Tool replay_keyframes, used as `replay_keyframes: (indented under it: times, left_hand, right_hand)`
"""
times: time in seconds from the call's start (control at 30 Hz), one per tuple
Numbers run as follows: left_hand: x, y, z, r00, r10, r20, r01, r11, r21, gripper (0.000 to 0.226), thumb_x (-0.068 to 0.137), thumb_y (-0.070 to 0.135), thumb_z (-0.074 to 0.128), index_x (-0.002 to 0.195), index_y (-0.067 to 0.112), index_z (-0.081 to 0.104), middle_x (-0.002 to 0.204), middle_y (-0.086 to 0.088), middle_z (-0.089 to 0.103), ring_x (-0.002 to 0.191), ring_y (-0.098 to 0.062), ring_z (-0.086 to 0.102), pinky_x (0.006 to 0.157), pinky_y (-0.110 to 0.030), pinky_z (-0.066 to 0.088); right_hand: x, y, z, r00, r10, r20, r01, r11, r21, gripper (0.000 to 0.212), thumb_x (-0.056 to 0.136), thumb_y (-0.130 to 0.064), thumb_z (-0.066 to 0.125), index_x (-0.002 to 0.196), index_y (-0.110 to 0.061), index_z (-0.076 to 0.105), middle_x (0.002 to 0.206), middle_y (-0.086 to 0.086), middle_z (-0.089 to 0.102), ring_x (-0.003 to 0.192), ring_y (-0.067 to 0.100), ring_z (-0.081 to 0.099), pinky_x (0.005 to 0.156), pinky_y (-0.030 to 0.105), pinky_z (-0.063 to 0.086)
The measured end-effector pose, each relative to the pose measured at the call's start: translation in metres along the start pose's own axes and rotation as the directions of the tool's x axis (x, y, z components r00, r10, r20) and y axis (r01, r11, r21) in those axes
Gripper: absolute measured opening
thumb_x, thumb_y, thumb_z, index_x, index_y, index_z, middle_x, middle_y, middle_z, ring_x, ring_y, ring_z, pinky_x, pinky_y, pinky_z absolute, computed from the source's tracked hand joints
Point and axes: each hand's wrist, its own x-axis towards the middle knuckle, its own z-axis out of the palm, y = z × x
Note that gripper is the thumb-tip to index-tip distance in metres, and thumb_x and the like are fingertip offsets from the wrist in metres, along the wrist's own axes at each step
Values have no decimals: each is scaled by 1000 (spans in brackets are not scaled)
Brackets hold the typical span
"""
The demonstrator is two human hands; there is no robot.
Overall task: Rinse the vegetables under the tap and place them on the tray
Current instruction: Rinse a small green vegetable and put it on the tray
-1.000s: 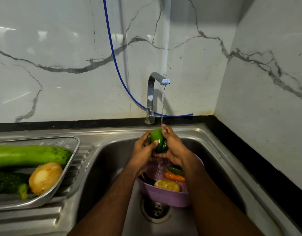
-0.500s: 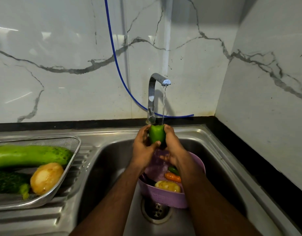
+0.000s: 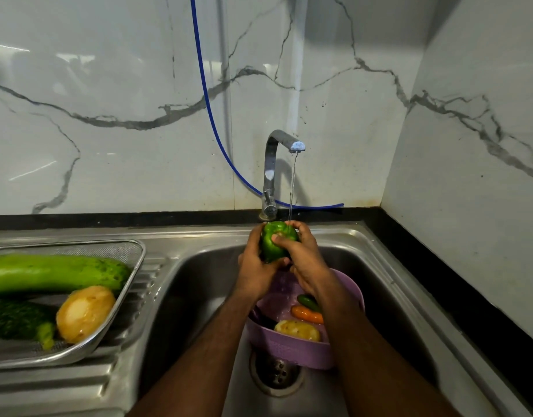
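Your two hands close around a green pepper (image 3: 276,240) directly under the tap (image 3: 276,164), where a thin stream of water lands on its top. Your left hand (image 3: 254,267) cups the pepper's left side with its thumb pressed along the underside, and your right hand (image 3: 304,257) wraps the right side, thumb laid across the front; most of your fingers are hidden behind the pepper, so how far they spread cannot be told. Below the tap, a purple bowl (image 3: 292,346) sits in the steel sink (image 3: 196,284) just above the drain (image 3: 275,373), and your right forearm covers much of it: only part of a potato (image 3: 297,329), a carrot (image 3: 306,313) and the end of a small green vegetable (image 3: 308,301) show, with a dark item at the bowl's left edge too shadowed to identify. Left of the tap, a metal mesh tray (image 3: 121,320) rests on the ridged draining board, cut off by the frame edge; it holds a long pale-green gourd (image 3: 55,273), a dark bumpy green vegetable (image 3: 17,320) and a wet yellow potato (image 3: 85,311) touching both. Behind the tap rises a white marble-pattern wall with grey veins, a blue hose (image 3: 209,115) running down it, and a black counter edge runs along the sink's back and right.
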Motion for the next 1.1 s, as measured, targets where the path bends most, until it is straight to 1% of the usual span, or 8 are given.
replay_keyframes:
  times: [0.27,0.43,0.57,0.7,0.83,0.9,1.0,1.1]
  left_hand:
    - [2,-2,5,997,64,32,-66,995,77,87,75,8,82,146,34,40,140,2,56,126,-16,56,101,-44,53]
    - [3,-5,0,1000,2,5,-2,1000,3,90,70,4,85,144,35,44,136,4,58,124,-16,57,99,-43,54]
    - [2,-2,0,1000,-16,-11,16,998,-61,86,71,1,84,143,30,47,130,5,60,119,-15,59,97,-41,56]
    - [2,-2,3,1000,3,22,-3,1000,-8,85,74,1,81,144,33,44,137,2,57,125,-17,56,97,-38,56]
    - [2,1,7,998,54,31,-56,997,59,88,77,-3,78,149,28,40,140,5,52,123,-11,53,90,-12,51]
    - [3,1,9,1000,25,-15,-25,1000,-2,86,74,-1,81,144,33,45,137,4,58,121,-12,57,97,-24,52]
    - [2,7,10,986,-132,-104,111,976,-187,60,73,10,86,117,36,54,113,-1,69,101,-17,69,88,-36,58]
    - [1,13,11,977,-200,-73,177,954,-242,33,84,22,78,114,17,65,106,-9,75,93,-20,73,87,-42,60]
  right_hand:
    - [6,-2,2,975,-110,-193,77,982,-172,12,104,-31,58,111,-28,66,112,0,66,109,22,64,93,42,58]
    - [2,-8,-1,992,118,33,-122,976,179,22,105,-11,49,116,-20,65,121,14,66,112,31,65,92,46,59]
    - [3,-6,-8,985,132,112,-152,968,198,30,101,-5,56,127,-16,64,131,17,63,121,35,61,101,52,55]
    - [2,-2,-5,997,81,5,-81,990,111,21,97,-16,68,116,-24,68,123,8,66,114,29,65,95,50,59]
    - [9,5,5,972,-4,-236,-12,998,-63,20,103,-36,58,118,-27,67,119,6,67,107,23,65,95,48,59]
    - [10,4,10,958,30,-286,-30,1000,7,30,104,-42,54,126,-25,65,122,9,66,109,27,66,94,50,59]
    - [13,-1,9,963,131,-237,-39,933,359,34,106,-40,51,131,-20,59,124,14,62,109,35,66,82,52,62]
    - [15,-1,2,963,105,-249,-15,940,340,29,105,-40,54,122,-18,60,123,12,64,109,30,65,84,50,60]
